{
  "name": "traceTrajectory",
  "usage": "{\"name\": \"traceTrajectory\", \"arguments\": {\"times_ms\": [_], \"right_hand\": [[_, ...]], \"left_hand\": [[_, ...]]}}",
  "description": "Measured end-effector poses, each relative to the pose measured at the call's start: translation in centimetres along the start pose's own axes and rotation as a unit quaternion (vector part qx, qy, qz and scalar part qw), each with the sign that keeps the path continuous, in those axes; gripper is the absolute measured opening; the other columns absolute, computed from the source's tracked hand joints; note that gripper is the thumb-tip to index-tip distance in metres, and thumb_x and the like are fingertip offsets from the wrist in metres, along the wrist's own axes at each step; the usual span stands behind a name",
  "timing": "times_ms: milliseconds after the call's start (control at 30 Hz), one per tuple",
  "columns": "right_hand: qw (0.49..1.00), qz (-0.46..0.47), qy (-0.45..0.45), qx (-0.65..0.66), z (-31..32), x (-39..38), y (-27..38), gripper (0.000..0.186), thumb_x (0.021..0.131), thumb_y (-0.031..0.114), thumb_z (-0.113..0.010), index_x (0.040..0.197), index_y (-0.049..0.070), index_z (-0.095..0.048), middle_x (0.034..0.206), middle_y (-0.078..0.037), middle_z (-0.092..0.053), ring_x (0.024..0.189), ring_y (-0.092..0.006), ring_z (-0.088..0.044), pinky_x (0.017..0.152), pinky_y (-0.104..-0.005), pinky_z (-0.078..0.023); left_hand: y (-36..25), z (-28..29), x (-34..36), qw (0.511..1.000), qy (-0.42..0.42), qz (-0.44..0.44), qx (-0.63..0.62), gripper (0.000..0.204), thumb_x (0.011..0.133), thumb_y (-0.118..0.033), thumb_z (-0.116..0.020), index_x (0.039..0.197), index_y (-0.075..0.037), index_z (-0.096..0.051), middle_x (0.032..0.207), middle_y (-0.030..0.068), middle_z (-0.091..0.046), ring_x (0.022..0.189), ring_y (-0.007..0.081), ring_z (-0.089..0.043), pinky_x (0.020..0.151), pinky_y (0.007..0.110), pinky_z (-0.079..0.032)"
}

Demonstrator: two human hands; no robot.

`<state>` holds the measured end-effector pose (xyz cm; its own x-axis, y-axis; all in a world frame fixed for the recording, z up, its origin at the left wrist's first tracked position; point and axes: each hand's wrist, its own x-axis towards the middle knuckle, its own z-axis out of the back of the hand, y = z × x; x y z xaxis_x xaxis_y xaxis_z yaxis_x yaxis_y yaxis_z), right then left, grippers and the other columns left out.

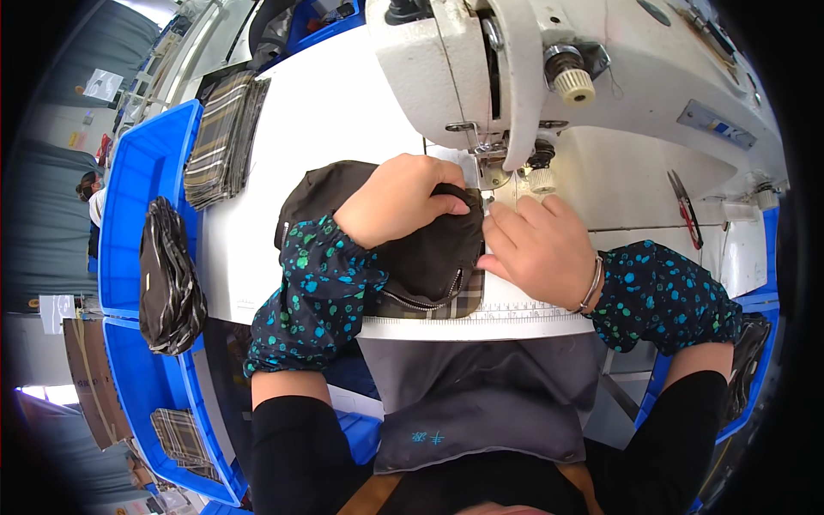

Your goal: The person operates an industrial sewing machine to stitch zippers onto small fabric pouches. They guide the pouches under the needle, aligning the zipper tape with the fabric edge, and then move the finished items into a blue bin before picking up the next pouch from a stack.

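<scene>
A dark brown fabric piece (421, 257) with a curved zipper (422, 303) lies on the white sewing table, and plaid cloth (468, 299) shows at its lower edge. My left hand (403, 202) is closed on the upper part of this piece, thumb and fingers pinching a fold. Close by on the right, my right hand (545, 249) has its fingers curled together at the piece's right edge, just below the presser foot (495, 174). The fingertips partly hide the edge between them. Above both hands rises the white sewing machine (438, 77).
Red-handled thread snips (687, 210) lie at the right. Stacked plaid pieces (225, 142) sit at the far left, beside a blue bin (129, 283) with a dark bundle (167, 275) over its edge. A ruler strip (532, 315) runs along the table's near edge.
</scene>
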<state>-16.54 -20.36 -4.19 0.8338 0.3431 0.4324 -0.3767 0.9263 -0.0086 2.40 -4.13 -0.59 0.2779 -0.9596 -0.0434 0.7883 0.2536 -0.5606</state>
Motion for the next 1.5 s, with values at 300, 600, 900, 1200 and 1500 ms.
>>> {"name": "traceTrajectory", "arguments": {"times_ms": [300,600,900,1200,1500], "right_hand": [[0.983,0.146,-0.103,-0.038,-1.8,-0.1,0.6,0.022,0.081,0.018,-0.072,0.089,-0.002,-0.073,0.096,-0.022,-0.075,0.056,-0.0146,-0.062,0.049,-0.0271,-0.046],[0.99,0.098,-0.091,0.041,-2.1,-0.4,0.4,0.02,0.082,0.019,-0.071,0.089,0.0,-0.072,0.101,-0.024,-0.076,0.051,-0.0154,-0.064,0.046,-0.0292,-0.05],[0.997,0.018,-0.061,-0.038,-1.4,-0.7,1.5,0.015,0.084,0.013,-0.073,0.094,0.002,-0.073,0.113,-0.02,-0.076,0.05,-0.0112,-0.059,0.048,-0.0267,-0.047],[0.997,0.03,-0.061,-0.04,-1.4,-0.2,1.3,0.019,0.078,0.016,-0.068,0.088,-0.001,-0.07,0.108,-0.031,-0.075,0.048,-0.0126,-0.062,0.048,-0.0275,-0.049],[0.998,0.032,-0.045,-0.032,-1.4,-0.1,1.3,0.019,0.079,0.015,-0.067,0.088,-0.002,-0.069,0.108,-0.034,-0.074,0.048,-0.0133,-0.063,0.048,-0.028,-0.05]], "left_hand": [[-0.9,-2.5,-0.9,0.988,-0.128,0.017,0.083,0.02,0.093,-0.02,-0.073,0.101,-0.002,-0.072,0.082,0.0232,-0.068,0.081,0.0435,-0.067,0.071,0.049,-0.052],[-1.3,-2.6,-0.8,0.982,-0.148,0.017,0.115,0.019,0.091,-0.022,-0.075,0.097,-0.004,-0.072,0.076,0.0195,-0.068,0.074,0.041,-0.067,0.067,0.048,-0.052],[-1.8,-1.9,-0.2,0.985,-0.119,0.091,0.091,0.015,0.088,-0.019,-0.075,0.093,-0.005,-0.074,0.087,0.0176,-0.075,0.083,0.0399,-0.071,0.074,0.049,-0.055],[-1.5,-2.4,0.0,0.978,-0.159,0.098,0.09,0.015,0.087,-0.02,-0.076,0.092,-0.006,-0.076,0.083,0.0173,-0.075,0.078,0.0399,-0.072,0.071,0.048,-0.057],[-1.8,-2.6,0.0,0.974,-0.16,0.132,0.089,0.015,0.087,-0.022,-0.076,0.092,-0.008,-0.077,0.085,0.0146,-0.076,0.082,0.0375,-0.073,0.073,0.048,-0.056]]}}
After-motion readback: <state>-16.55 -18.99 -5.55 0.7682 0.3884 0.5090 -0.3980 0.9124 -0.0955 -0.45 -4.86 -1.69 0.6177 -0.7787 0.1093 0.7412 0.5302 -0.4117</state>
